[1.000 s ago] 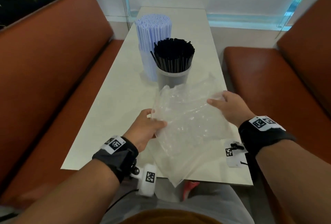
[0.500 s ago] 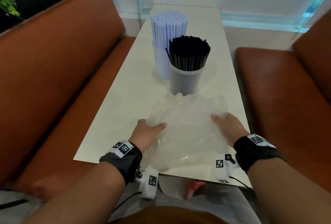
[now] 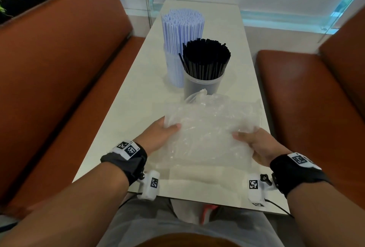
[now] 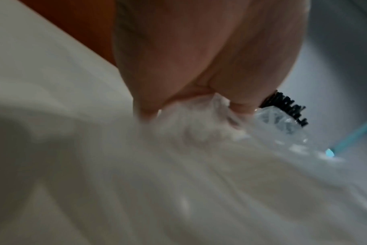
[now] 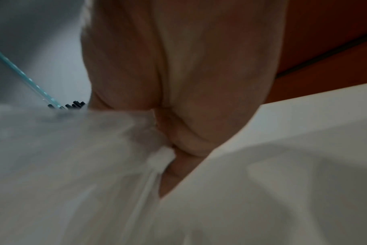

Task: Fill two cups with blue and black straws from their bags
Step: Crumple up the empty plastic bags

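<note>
Both hands pinch the crumpled clear plastic bag (image 3: 209,130) on the near end of the bench (image 3: 138,96): left hand (image 3: 160,135) on its left edge, right hand (image 3: 256,144) on its right. Blue straws (image 3: 181,29) and black straws (image 3: 206,58) stand in cups just behind it.

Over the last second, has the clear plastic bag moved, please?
Yes. The clear plastic bag came down from in front of the black-straw cup onto the table.

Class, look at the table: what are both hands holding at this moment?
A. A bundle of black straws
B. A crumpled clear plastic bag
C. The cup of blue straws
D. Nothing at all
B: the left hand and right hand each grip an edge of the clear plastic bag.
</note>
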A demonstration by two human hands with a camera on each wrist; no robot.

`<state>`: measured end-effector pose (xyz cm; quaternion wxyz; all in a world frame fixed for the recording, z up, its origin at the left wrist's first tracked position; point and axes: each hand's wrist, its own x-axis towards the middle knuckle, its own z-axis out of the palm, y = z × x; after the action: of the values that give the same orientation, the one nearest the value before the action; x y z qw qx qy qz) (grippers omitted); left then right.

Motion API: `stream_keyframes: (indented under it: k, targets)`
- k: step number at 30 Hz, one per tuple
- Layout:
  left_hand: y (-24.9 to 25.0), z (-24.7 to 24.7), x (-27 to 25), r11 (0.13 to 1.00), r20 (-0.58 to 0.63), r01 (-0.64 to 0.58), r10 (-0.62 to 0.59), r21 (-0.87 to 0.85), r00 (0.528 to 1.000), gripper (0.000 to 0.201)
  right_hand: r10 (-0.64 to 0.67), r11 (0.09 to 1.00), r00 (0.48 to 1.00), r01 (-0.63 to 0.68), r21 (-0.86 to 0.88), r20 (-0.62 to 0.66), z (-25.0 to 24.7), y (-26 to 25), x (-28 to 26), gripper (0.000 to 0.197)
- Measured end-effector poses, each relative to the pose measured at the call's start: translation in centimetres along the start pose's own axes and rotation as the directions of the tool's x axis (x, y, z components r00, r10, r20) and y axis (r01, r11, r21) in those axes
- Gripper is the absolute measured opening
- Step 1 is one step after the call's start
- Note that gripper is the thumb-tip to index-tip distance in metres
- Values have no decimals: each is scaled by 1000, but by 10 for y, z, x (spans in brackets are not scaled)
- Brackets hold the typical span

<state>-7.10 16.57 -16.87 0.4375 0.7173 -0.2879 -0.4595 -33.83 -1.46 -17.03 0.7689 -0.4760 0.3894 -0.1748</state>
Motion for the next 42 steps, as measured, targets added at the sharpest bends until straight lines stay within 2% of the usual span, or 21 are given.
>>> stream_keyframes:
  k: [3,7,9,11,14,18,20,22,25,27,28,29,31,32,33,34,36,37,39,41,42]
  targets:
    - [5,-1,-2,989,167,121,-105,-86,980,34,-26,996,997,32,82,-70,2,-6,-1,40]
    - [15,-4,-2,942,227,216,-158,-258,961,27,-4,996,1000,5,90,-13,2,-13,-5,47]
    - [18,-5,-4,933,278,263,-192,-246,941,29,-6,997,1000,6,72,7,1,-14,-5,45]
    - [17,-7,-3,951,263,239,-183,-197,947,25,0,1000,1000,0,22,6,0,-14,-3,39]
    - [16,-12,2,964,164,153,-118,-220,979,23,41,986,998,-34,-162,40,-3,-11,0,28]
    - [12,-17,2,955,109,73,-43,-289,993,20,45,994,996,-37,-99,77,1,-10,-6,28]
    - [10,-17,2,919,106,55,-15,-390,994,24,-17,999,997,21,-49,76,6,-10,-8,21]
    - [13,-20,3,858,134,69,-1,-508,991,33,-54,999,995,54,-7,79,11,-8,-7,23]
    - [19,-25,7,746,273,255,-103,-616,957,13,-56,998,989,60,-27,136,17,-9,-10,30]
    - [17,-29,9,721,289,285,-122,-632,949,14,-28,1000,970,27,6,242,16,-13,-12,24]
    - [14,-30,10,720,282,269,-106,-639,954,18,17,996,958,-42,82,286,13,-15,-11,33]
    - [10,-33,12,721,270,251,-91,-646,958,23,93,972,934,-161,173,346,8,-15,-10,58]
    - [7,-34,9,766,240,200,-62,-611,969,25,213,879,840,-388,278,499,4,-15,-5,110]
    - [9,-33,8,789,240,200,-69,-581,968,23,258,831,798,-471,296,545,6,-16,-4,121]
    - [11,-32,9,830,238,217,-105,-514,966,21,292,825,778,-499,264,557,9,-16,-4,123]
    - [14,-32,10,880,215,234,-155,-414,964,16,325,869,799,-463,173,505,12,-13,-2,117]
    - [21,-29,9,947,128,238,-214,-214,968,5,348,933,911,-313,-179,223,15,-3,3,90]
    - [24,-28,10,943,186,217,-172,-254,967,5,315,922,926,-245,-300,210,21,0,4,70]
    - [31,-23,11,876,314,167,-19,-452,949,18,321,878,901,-167,-449,293,35,1,4,46]
    - [35,-19,12,851,290,112,49,-514,956,17,335,803,893,-105,-587,299,55,-7,0,26]
    - [36,-17,12,826,251,78,78,-558,965,20,300,798,907,-68,-598,297,60,-10,0,24]
